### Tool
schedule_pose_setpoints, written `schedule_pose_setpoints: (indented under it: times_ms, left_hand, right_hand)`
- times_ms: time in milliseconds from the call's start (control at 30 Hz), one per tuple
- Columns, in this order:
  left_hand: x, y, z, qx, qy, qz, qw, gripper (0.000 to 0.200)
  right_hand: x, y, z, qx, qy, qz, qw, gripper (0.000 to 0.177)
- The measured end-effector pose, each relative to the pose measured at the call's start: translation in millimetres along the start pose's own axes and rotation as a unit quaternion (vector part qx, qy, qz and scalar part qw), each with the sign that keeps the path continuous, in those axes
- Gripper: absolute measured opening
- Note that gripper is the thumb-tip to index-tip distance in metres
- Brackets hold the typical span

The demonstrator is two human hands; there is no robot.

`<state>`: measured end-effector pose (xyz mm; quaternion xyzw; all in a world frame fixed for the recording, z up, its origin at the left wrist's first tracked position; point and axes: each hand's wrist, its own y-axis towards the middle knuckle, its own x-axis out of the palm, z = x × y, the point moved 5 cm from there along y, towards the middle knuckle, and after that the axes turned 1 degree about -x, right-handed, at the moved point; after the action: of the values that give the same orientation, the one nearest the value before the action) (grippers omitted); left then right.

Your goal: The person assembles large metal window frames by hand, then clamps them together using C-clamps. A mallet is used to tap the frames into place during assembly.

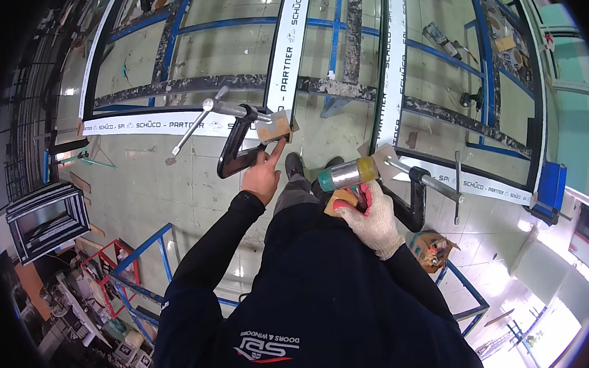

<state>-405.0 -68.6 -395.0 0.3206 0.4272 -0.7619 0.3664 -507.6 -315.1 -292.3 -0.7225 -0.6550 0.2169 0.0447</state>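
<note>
My left hand (263, 174) is bare and reaches up to a black C-clamp (234, 147), its fingers touching the small wooden block (275, 126) under the clamp's jaw on the frame corner. My right hand (374, 214), in a white glove with red fingertips, grips the wooden handle of a mallet (347, 174) with a green and a yellow face. A second black clamp (412, 198) with a steel screw bar sits just right of that hand, on the other corner of the white-wrapped aluminium frame (287, 48).
Blue steel trestles (336, 28) carry the frame profiles above a tiled floor. Stacked dark frames (46, 220) lie at the left, a red and a blue rack (135, 259) below them. A box of small parts (432, 249) sits at the lower right.
</note>
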Motion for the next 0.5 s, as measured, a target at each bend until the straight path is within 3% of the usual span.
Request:
schedule_pose_setpoints:
  times_ms: [367,500]
  left_hand:
    - [-1.1,-1.9,-4.7,-0.007,0.018,-0.042,0.999,0.092]
    - [1.0,3.9,-1.2,0.006,0.001,-0.02,1.0,0.091]
  right_hand:
    - [1.2,3.3,3.8,0.009,0.028,-0.015,0.999,0.054]
    - [2.3,4.6,7.5,0.011,-0.004,-0.016,1.0,0.053]
